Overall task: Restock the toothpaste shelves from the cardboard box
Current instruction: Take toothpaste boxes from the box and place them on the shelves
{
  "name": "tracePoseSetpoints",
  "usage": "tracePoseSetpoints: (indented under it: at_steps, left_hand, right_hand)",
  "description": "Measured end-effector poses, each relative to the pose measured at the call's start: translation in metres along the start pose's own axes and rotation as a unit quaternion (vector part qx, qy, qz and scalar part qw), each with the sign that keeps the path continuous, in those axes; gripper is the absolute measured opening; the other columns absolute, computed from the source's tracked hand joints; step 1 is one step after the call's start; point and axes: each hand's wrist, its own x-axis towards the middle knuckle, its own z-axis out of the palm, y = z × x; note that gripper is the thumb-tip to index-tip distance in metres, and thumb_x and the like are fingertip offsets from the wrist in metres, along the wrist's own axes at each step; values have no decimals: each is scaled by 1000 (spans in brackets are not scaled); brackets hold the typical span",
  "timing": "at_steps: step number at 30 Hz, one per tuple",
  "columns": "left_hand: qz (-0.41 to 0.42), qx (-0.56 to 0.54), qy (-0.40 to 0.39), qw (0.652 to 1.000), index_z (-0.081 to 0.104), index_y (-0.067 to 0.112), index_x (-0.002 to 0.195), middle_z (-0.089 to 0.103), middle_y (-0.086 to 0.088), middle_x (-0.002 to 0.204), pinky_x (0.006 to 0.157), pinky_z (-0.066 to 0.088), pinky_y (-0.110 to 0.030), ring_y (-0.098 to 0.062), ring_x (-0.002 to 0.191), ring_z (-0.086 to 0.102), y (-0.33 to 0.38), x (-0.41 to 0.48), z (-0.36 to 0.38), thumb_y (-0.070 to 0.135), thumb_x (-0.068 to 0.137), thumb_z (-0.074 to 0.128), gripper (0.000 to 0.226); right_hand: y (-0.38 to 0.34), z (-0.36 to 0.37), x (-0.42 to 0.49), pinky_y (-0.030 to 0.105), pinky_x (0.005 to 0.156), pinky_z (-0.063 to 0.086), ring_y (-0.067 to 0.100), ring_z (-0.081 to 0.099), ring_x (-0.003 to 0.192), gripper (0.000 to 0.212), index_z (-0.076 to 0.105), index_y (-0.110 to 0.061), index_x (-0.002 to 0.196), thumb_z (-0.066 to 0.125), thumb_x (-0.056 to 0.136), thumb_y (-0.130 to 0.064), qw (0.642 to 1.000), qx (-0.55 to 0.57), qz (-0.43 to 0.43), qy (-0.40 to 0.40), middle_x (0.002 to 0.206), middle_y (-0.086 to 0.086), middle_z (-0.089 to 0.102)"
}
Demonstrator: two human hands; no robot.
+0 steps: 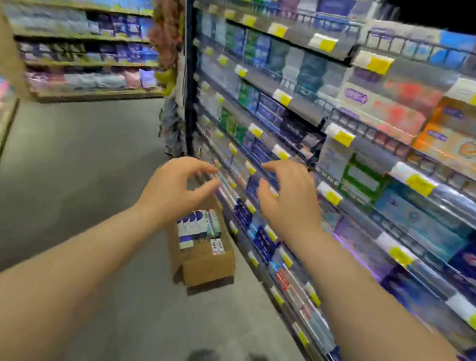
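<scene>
Presently: left hand [176, 189] and right hand [286, 197] raised, fingers released, empty. One cardboard box [208, 264] on floor [75, 187] beside toothpaste shelves [373, 153]; left hand overlaps it.

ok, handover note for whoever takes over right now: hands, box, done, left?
Left hand: open, empty, raised over the aisle.
Right hand: open, empty, close to the toothpaste shelves with yellow price tags.
Brown cardboard box: open, on the grey floor at the shelf foot, with white and blue toothpaste cartons inside.
Done: shelves look mostly full; the box's share cannot be told.
Left: shelve the cartons from the box.
</scene>
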Motion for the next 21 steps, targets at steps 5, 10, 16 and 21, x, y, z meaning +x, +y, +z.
tracePoseSetpoints:
  at_steps: [5, 10, 16, 21]
  left_hand:
    - [-73, 2, 7, 997, 69, 26, 106, 65, 9, 101, 80, 40, -22, -7, 85, 55, -99, -3, -36, 35, 85, 67, 23]
    - [-123, -8, 4, 992, 68, 29, 104, 65, 10, 99, 78, 44, -24, -8, 81, 57, -179, 34, -29, 34, 85, 67, 20]
    - [-156, -19, -21, 987, 68, 26, 106, 62, 10, 97, 80, 44, -23, -9, 83, 56, -257, 117, 1, 30, 85, 67, 21]
    - [-162, -29, -63, 984, 68, 26, 106, 63, 11, 97, 80, 43, -21, -6, 80, 56, -320, 180, 30, 31, 84, 69, 22]
  right_hand:
    - [-45, 86, 36, 40, 94, 43, 21, 52, 110, 29, 60, -15, 118, 51, 91, -20, 996, 49, 7, -80, 112, 1, 61]
    - [-39, 161, 88, 33, 95, 40, 18, 49, 114, 32, 57, -16, 122, 51, 92, -20, 989, 76, 41, -124, 119, 1, 59]
    - [-3, 252, 169, 27, 93, 37, 15, 48, 114, 31, 57, -17, 123, 51, 93, -20, 978, 99, 98, -158, 122, -1, 57]
    - [21, 308, 228, 22, 88, 34, 12, 49, 109, 31, 58, -18, 122, 52, 92, -21, 967, 100, 142, -186, 120, -2, 57]
